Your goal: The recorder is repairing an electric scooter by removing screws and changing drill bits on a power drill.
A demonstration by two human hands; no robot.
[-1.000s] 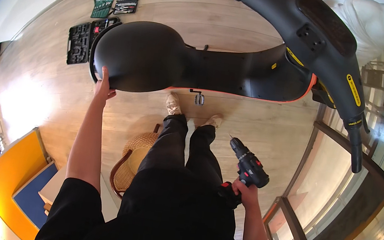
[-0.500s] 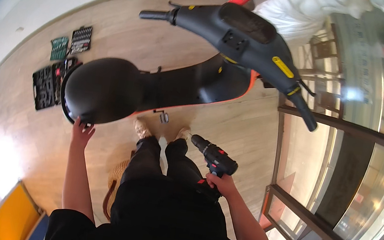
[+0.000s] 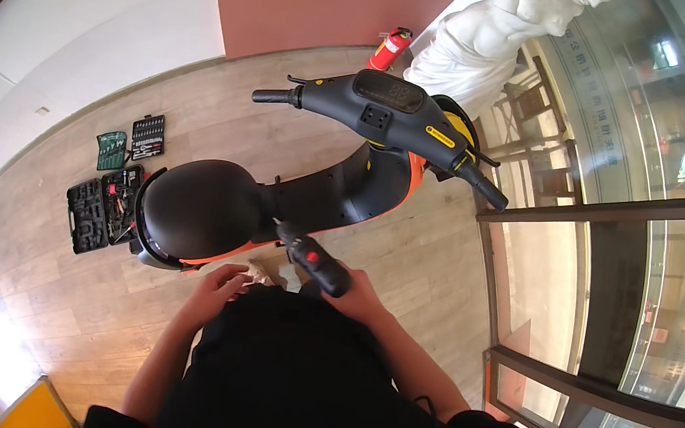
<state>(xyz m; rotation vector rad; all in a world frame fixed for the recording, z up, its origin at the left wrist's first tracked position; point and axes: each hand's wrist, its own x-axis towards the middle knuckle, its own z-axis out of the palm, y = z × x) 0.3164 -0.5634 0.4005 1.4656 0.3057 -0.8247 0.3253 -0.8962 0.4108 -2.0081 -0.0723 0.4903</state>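
Observation:
My right hand (image 3: pixel 362 298) is wrapped round the grip of a black cordless drill (image 3: pixel 313 261) with a red button. The drill's tip points up and left, over the near edge of an electric scooter's footboard (image 3: pixel 308 205). In front of my body, my left hand (image 3: pixel 216 292) has its fingers drawn together below the scooter's black seat (image 3: pixel 200 207), apart from it; what they hold, if anything, is too small to make out. The dark grey handlebar (image 3: pixel 393 115), with a display and orange trim below, lies beyond and to the right.
Left of the seat, an opened black tool case (image 3: pixel 88 220), a socket set (image 3: pixel 148 136) and a green tool pouch (image 3: pixel 111 150) lie on the wood floor. A red fire extinguisher (image 3: pixel 390 49) and white statue (image 3: pixel 482 49) stand behind. Framed glass (image 3: pixel 562 282) runs along the right.
My left hand has left the seat's rim and come in toward my body, fingers closing. The drill has moved up and left, toward the scooter. My view has tilted up.

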